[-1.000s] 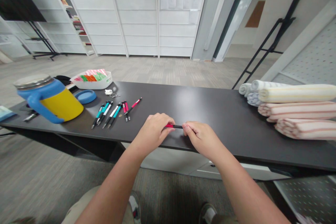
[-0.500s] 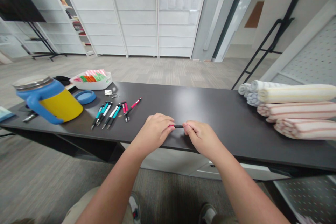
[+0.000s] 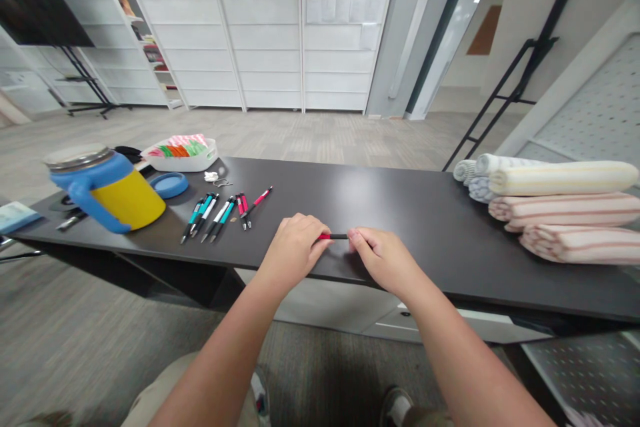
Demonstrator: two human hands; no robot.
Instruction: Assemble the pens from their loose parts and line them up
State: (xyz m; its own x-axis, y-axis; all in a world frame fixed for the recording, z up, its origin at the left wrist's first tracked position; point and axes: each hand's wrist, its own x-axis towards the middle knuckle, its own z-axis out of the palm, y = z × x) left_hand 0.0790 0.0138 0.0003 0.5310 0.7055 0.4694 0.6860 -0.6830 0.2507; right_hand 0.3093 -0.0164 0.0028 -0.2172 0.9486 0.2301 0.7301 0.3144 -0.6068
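A red and black pen lies level between my two hands, just above the dark tabletop near its front edge. My left hand is closed around the red part. The fingers of my right hand pinch the black end, and its tip is hidden in them. To the left of my hands lie several teal, white and black pens, beside some pink and black pens. One pink pen rests slantwise there.
On the left of the table stand a blue and yellow mug, a blue lid and a white basket of colourful packets. Rolled striped cloths are stacked at the right. A small white item lies near the basket.
A little more of the pen's red part shows beside my left hand. The whole view has shifted slightly; the other things on the table stay in place.
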